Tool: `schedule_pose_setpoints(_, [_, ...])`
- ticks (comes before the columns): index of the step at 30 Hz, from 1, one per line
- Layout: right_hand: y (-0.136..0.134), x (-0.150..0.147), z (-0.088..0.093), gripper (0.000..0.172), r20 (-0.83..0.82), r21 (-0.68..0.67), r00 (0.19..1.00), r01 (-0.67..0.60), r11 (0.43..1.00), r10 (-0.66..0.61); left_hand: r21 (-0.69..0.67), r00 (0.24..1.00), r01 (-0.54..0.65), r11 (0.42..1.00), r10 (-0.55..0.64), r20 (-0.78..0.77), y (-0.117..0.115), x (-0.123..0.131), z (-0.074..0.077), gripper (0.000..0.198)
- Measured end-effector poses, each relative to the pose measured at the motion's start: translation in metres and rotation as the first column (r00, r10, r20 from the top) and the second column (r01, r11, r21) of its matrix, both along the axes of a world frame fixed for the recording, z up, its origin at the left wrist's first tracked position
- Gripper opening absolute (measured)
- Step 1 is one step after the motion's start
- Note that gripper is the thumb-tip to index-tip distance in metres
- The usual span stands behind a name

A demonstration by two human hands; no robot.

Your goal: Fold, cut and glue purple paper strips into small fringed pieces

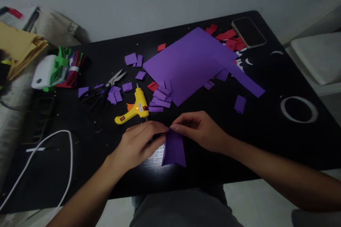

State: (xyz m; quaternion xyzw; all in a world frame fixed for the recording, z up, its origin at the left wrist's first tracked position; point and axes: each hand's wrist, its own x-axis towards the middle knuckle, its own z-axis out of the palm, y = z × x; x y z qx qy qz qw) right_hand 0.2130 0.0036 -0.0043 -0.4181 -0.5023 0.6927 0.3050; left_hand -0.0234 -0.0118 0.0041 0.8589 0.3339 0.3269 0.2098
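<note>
A folded piece of purple paper stands near the table's front edge, its lower end creased and spread. My left hand pinches its upper left corner between thumb and fingers. At the top edge, my right hand also has thumb and forefinger closed on the paper. Just beyond my left hand lies a yellow glue gun with a small orange light on. A pile of folded purple paper pieces sits beside its nozzle. Black-handled scissors lie partly open to the left, over more purple pieces.
Behind my hands lies a large purple sheet with a purple strip on it. Red scraps and a phone are at the back right, a white ring at the right. A white cable loops at the left.
</note>
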Motion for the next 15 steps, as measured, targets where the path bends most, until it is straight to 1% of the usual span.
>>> schedule_pose_setpoints(6, [0.0002, -0.0007, 0.001, 0.03, 0.005, -0.004, 1.0, -0.01, 1.0, 0.01, -0.041, 1.0, -0.012, 0.999, 0.013, 0.005, 0.0, 0.0011, 0.0017, 0.009])
schedule_pose_setpoints(11, [-0.0009, -0.0013, 0.0028, 0.025, 0.016, 0.001, 1.0, -0.017, 1.0, 0.017, -0.055, 1.0, -0.011, 0.998, 0.01, -0.019, 0.0005, 0.0014, 0.0049, 0.008])
schedule_pose_setpoints(15, [-0.0009, -0.0019, 0.002, 0.022, 0.001, -0.026, 1.0, -0.008, 1.0, 0.008, -0.069, 1.0, -0.003, 0.998, 0.0, -0.031, 0.0002, 0.0013, 0.007, 0.009])
